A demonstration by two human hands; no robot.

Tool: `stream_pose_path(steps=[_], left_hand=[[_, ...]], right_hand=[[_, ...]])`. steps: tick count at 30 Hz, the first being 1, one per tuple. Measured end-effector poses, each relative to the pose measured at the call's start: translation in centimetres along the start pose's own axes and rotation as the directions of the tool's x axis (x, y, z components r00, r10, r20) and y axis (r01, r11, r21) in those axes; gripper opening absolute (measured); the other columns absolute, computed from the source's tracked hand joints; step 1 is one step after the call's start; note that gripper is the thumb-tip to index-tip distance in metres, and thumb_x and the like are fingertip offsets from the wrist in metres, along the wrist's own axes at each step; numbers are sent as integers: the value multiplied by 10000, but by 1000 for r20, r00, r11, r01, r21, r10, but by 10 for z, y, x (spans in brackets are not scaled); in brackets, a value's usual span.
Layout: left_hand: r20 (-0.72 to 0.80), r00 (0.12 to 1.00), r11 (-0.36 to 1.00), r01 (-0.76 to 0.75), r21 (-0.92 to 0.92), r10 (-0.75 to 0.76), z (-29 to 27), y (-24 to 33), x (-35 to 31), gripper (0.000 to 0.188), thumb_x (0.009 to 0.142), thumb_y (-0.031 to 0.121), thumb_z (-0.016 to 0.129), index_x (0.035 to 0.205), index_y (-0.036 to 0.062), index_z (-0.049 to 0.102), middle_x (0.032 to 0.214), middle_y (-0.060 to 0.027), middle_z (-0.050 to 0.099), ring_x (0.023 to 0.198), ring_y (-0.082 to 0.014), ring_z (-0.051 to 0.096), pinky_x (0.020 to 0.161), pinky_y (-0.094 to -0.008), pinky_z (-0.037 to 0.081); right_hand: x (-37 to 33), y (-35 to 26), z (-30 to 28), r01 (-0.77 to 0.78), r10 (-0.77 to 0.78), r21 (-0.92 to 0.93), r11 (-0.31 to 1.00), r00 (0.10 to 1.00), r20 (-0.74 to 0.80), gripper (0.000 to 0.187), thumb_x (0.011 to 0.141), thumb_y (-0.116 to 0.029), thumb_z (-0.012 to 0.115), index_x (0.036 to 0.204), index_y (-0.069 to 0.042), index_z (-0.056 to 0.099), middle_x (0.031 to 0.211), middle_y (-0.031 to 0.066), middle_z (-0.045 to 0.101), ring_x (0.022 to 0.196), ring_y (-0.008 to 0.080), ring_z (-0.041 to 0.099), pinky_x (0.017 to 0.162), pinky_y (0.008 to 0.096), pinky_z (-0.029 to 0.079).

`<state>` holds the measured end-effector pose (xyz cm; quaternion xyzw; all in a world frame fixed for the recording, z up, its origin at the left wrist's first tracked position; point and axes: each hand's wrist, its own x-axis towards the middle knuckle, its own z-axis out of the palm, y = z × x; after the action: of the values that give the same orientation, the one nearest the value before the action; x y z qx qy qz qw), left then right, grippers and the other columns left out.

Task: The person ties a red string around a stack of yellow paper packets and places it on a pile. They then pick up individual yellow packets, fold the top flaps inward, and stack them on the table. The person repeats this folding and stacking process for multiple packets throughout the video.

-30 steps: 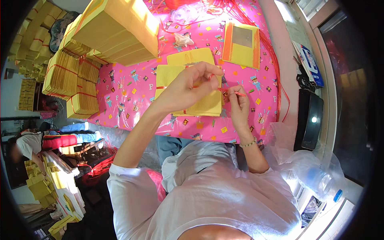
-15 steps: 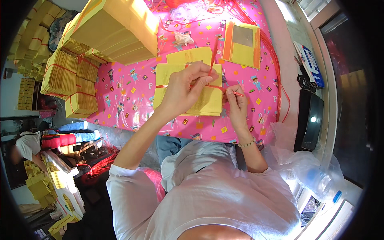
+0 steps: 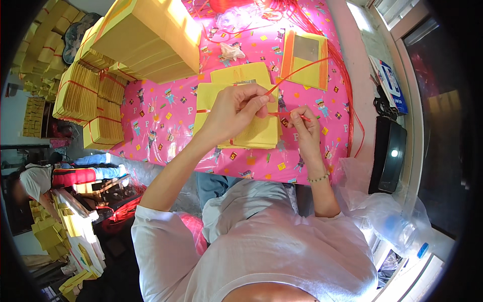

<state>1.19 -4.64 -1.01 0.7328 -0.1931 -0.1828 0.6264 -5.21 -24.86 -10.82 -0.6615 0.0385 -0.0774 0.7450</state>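
Note:
A stack of yellow paper sheets (image 3: 259, 135) lies on the pink patterned table cover, with a red plastic strip (image 3: 301, 71) wrapped across it. Over the stack, my left hand (image 3: 236, 108) is closed, pinching the strip. From its fingertips one length slants up to the right. My right hand (image 3: 307, 132), a beaded bracelet on its wrist, is beside the stack's right edge. Its thumb and fingers pinch the strip's other part, which runs taut between the two hands. The crossing point of the strip is partly hidden behind my left fingers.
Tall yellow paper bundles (image 3: 146, 45) tied with red strips stand at the left. A flat yellow-and-orange packet (image 3: 304, 58) lies beyond my right hand. Long red strips (image 3: 348, 100) hang along the right edge. A crumpled tissue (image 3: 232, 51) lies behind the stack. A person (image 3: 37, 183) works at far left.
My right hand has drawn slightly to the right and down, away from the stack. The loose strip from my left hand, upright before, now slants to the right.

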Motion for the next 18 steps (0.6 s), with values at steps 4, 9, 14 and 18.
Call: stream_pose_path(steps=[4, 9, 14, 18], left_hand=[[-30, 999, 989, 31, 143, -27, 4, 1, 9, 186, 973, 106, 566, 939, -34, 684, 731, -18, 631, 689, -55, 575, 645, -236, 476], [113, 981, 796, -196, 572, 161, 13, 11, 15, 188, 845, 97, 571, 899, -30, 698, 702, -125, 650, 656, -205, 630, 631, -364, 482], [181, 976, 794, -208, 572, 125, 13, 12, 23, 167, 749, 77, 543, 755, -38, 664, 680, -219, 619, 626, -379, 608, 631, -484, 478], [173, 980, 842, -172, 511, 95, 11, 12, 19, 232, 817, 163, 605, 728, -46, 651, 645, -233, 578, 591, -363, 588, 594, -460, 458]], right_hand=[[-1, -39, 3, 427, -498, -567, 704, 866, 34, 54, 893, -73, 669, 889, -48, 621, 815, 44, 600, 768, 191, 582, 748, 295, 475], [19, -69, 20, 672, -816, -704, 228, 526, 238, 110, 816, -59, 711, 905, -57, 648, 853, 68, 631, 823, 270, 604, 767, 365, 482], [36, -63, 19, 650, -672, -605, 461, 700, 240, 133, 809, -72, 727, 914, -51, 648, 860, 73, 646, 812, 264, 618, 739, 355, 492], [34, -68, 19, 597, -603, -612, 518, 763, 234, 118, 830, -79, 722, 913, -48, 644, 793, 70, 639, 717, 232, 624, 662, 338, 493]])
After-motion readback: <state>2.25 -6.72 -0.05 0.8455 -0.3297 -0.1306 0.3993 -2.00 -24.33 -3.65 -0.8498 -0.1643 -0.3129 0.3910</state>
